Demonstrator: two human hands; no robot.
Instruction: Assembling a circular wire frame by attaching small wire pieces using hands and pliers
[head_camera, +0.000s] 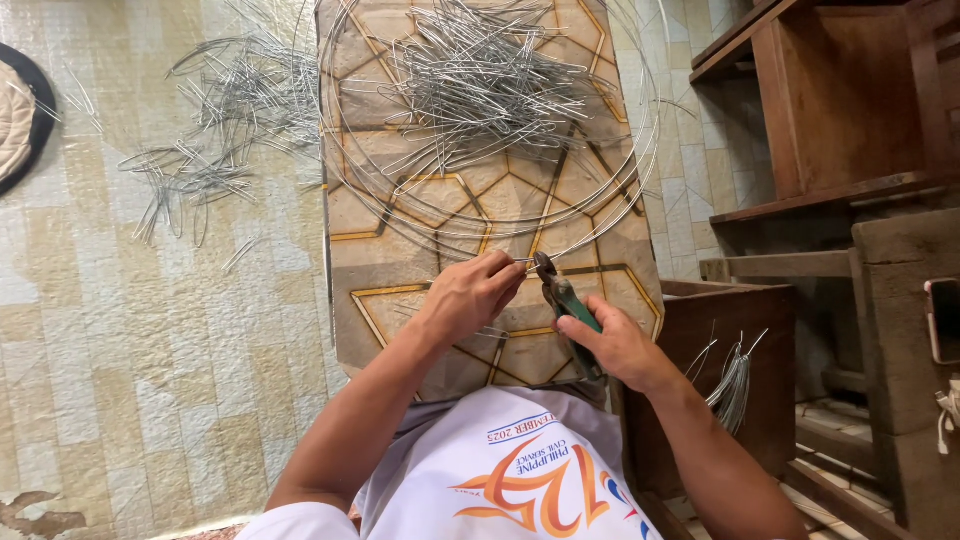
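Head view: left hand (470, 295) pinches wire (590, 232), right hand (620, 345) grasps pliers (562, 296); many cut pieces (480, 75) piled far, coil remains.

Both forearms reach forward from the white shirt (500, 480) and come close together in front of it. The left hand (470, 297) is turned palm down, its fingers (505, 272) pinched together at the tips. The right hand (620, 345), just beside the left and nearer to the shirt, is closed in a grip, with the thumb lying on top.
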